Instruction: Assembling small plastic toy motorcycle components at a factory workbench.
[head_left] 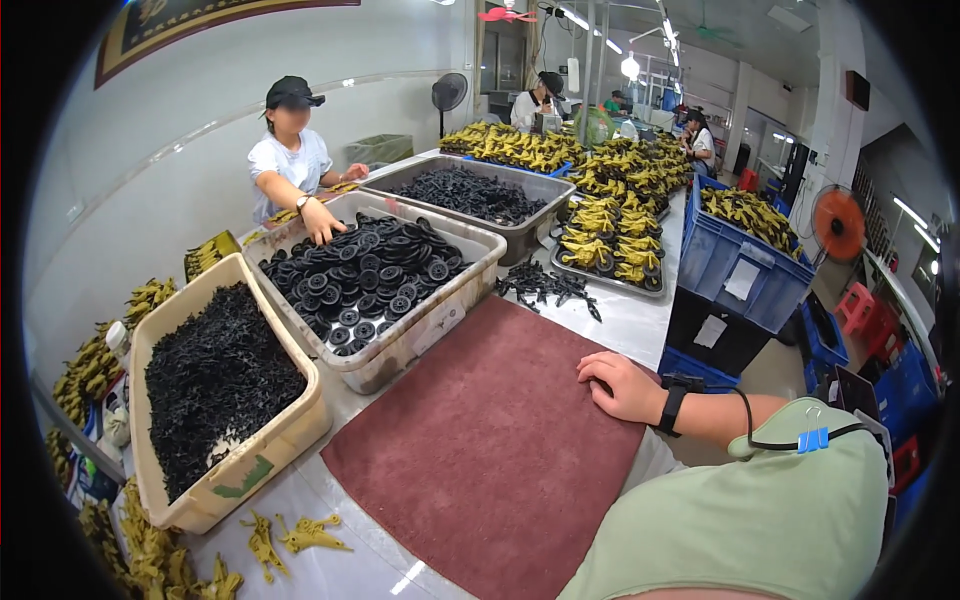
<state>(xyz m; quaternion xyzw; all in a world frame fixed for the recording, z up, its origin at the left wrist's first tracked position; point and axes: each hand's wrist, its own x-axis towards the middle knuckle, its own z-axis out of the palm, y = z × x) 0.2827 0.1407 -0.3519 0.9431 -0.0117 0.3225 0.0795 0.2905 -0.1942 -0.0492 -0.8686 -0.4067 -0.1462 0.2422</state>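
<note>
My right hand (pixel 622 388) rests on the right side of a dark red mat (pixel 480 430). Its fingers are loosely bent and a little apart, with nothing visible in them. A black band circles that wrist, and a cable runs from it up my pale green sleeve. My left hand is out of the picture. Beyond the mat's far edge lie loose small black plastic parts (pixel 548 286). Past the mat's far left side, a tub (pixel 440 312) holds many black wheels (pixel 365 270), where a co-worker's hand (pixel 320 220) reaches in.
A cream tub (pixel 285 440) of small black parts stands at the left. Yellow plastic pieces (pixel 312 535) lie in front of it. Farther back are a grey tub (pixel 545 222) of black parts and a tray (pixel 635 288) of yellow assemblies. Blue crates (pixel 745 275) are stacked right.
</note>
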